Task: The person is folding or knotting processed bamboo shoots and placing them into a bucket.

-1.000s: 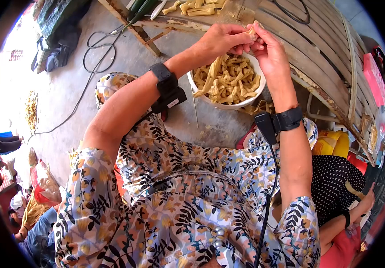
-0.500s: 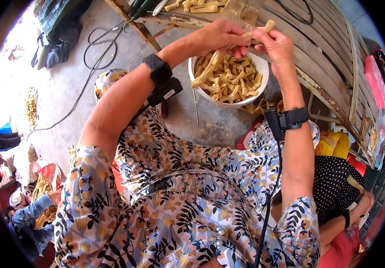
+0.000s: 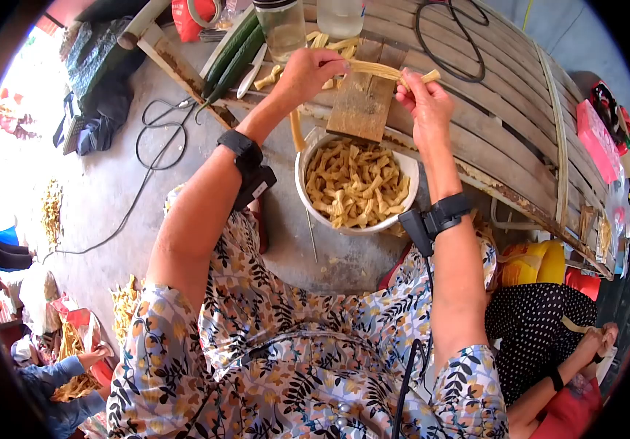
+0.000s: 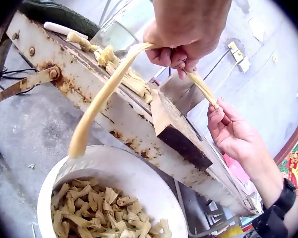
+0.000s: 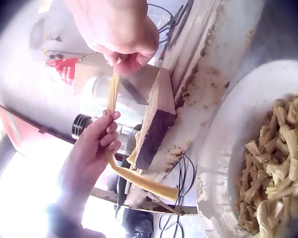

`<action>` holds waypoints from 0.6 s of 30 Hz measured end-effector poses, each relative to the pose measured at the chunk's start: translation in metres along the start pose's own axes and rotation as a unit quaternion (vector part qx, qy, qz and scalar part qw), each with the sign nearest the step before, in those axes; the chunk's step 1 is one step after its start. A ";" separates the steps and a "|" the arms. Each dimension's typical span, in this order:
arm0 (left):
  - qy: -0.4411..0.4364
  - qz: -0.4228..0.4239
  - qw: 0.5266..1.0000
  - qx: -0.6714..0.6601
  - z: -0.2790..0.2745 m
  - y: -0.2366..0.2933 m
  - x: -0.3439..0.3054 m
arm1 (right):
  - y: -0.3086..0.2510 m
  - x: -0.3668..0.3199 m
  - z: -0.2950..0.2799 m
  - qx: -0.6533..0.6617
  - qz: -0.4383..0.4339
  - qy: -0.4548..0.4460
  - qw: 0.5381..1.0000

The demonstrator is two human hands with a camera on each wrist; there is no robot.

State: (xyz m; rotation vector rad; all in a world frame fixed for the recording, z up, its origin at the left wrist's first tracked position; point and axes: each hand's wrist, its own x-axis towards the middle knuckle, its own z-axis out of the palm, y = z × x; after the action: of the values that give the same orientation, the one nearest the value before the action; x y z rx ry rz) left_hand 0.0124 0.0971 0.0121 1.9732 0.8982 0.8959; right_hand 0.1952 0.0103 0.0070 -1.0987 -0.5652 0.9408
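A long pale yellow strip (image 3: pixel 377 69) is stretched between the two hands above a wooden block (image 3: pixel 362 102). The left hand (image 3: pixel 307 73) grips it with curled fingers, and its free end (image 4: pixel 87 126) hangs down over the bowl's edge in the left wrist view. The right hand (image 3: pixel 429 106) pinches the strip near its other end, where a short piece sticks out past the fingers. Below both hands stands a white bowl (image 3: pixel 302 179) holding many short knotted yellow pieces (image 3: pixel 359 183). In the right wrist view the right hand (image 5: pixel 121 37) pinches the strip from above.
A slatted bench (image 3: pixel 505 139) with a rusty edge carries more yellow pieces, cucumbers (image 3: pixel 234 58), a glass jar (image 3: pixel 282 33) and a black cable (image 3: pixel 450 40). Another cable (image 3: pixel 146 161) lies on the floor. Other people's arms show at the lower left and lower right.
The hands have moved apart, the left one going left, and the strip is now stretched between them. The head view has shifted, so more of the bench top shows.
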 end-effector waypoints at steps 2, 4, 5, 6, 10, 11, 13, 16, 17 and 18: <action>0.009 -0.010 1.000 0.028 -0.001 0.001 0.003 | 0.001 0.002 0.003 0.006 -0.005 0.005 1.000; 0.006 -0.024 0.998 0.050 0.000 0.001 0.006 | 0.002 0.005 0.005 0.016 -0.005 0.012 1.000; 0.007 -0.024 0.999 0.045 0.000 0.001 0.008 | 0.002 0.007 0.005 0.021 -0.004 0.016 1.000; 0.009 -0.026 0.999 0.041 0.001 0.000 0.009 | 0.002 0.008 0.006 0.020 -0.004 0.018 1.000; 0.043 0.004 0.999 0.020 0.004 -0.004 0.011 | 0.004 0.011 0.005 0.024 0.001 0.022 0.999; 0.033 -0.009 0.999 0.028 0.004 -0.005 0.011 | 0.005 0.012 0.005 0.026 0.001 0.021 0.999; 0.012 -0.038 0.998 0.046 0.002 -0.003 0.011 | 0.007 0.013 0.005 0.029 0.003 0.020 0.999; 0.054 -0.003 0.998 0.022 0.007 -0.012 0.013 | 0.009 0.015 0.006 0.021 0.004 0.028 0.999; 0.056 -0.015 0.998 0.021 0.010 -0.016 0.014 | 0.011 0.016 0.006 0.013 0.003 0.034 0.999; 0.057 -0.026 0.998 0.019 0.012 -0.016 0.013 | 0.012 0.016 0.007 0.005 0.003 0.041 0.999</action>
State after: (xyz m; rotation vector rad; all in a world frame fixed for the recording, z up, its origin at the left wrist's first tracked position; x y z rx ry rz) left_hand 0.0250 0.1110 -0.0036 1.9373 1.0334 0.9751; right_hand 0.1942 0.0292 -0.0021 -1.1250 -0.4906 0.8986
